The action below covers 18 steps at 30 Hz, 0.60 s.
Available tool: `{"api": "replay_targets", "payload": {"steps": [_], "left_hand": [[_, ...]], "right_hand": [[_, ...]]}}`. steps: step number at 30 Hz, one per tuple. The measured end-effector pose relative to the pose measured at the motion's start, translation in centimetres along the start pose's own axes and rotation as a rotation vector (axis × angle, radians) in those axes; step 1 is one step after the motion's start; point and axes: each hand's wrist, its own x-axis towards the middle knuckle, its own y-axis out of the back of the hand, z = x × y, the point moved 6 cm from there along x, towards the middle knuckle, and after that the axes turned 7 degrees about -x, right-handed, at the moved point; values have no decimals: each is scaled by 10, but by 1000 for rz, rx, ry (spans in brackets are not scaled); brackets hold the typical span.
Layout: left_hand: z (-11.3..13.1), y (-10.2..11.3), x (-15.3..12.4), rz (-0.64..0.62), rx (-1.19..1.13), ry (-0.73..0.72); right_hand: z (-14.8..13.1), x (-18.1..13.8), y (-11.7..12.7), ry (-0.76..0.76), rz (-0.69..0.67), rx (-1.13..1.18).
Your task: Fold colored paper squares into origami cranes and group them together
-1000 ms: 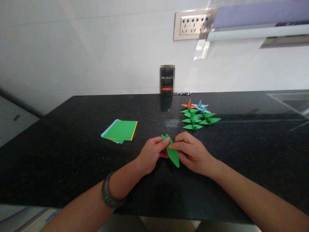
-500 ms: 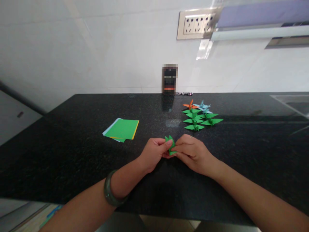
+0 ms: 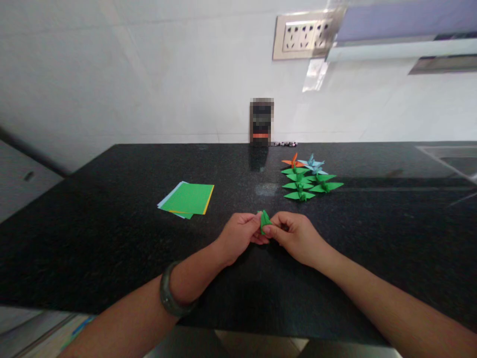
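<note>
A small piece of folded green paper (image 3: 265,222) is pinched between both hands above the dark countertop (image 3: 238,293). My left hand (image 3: 238,235) grips its left side, thumb on top and the other fingers curled below. From the right, my right hand (image 3: 294,233) presses its thumb on the paper's lower right, fingers bent behind it. The fingers cover part of the folds. Beyond my right hand stand several folded paper cranes: green ones (image 3: 300,195), an orange one (image 3: 294,161) and pale blue ones (image 3: 312,162).
Left of my hands lies a stack of square paper sheets (image 3: 188,198), green on top with yellow and pale blue edges showing. A blurred-out dark phone-like object (image 3: 261,122) leans on the wall, a beaded strap (image 3: 285,144) beside it. A wall socket (image 3: 303,36) is above.
My right fingers have shifted, with the thumb now on top of the green paper. The paper has turned and looks narrower. The cranes and the sheets have stayed in place.
</note>
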Motion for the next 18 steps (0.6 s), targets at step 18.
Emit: {"api": "replay_targets", "payload": {"steps": [18], "left_hand": [[6,-1,1,-64,276,-243]], "right_hand": [[15,3,-5,-145,-116,373]]}}
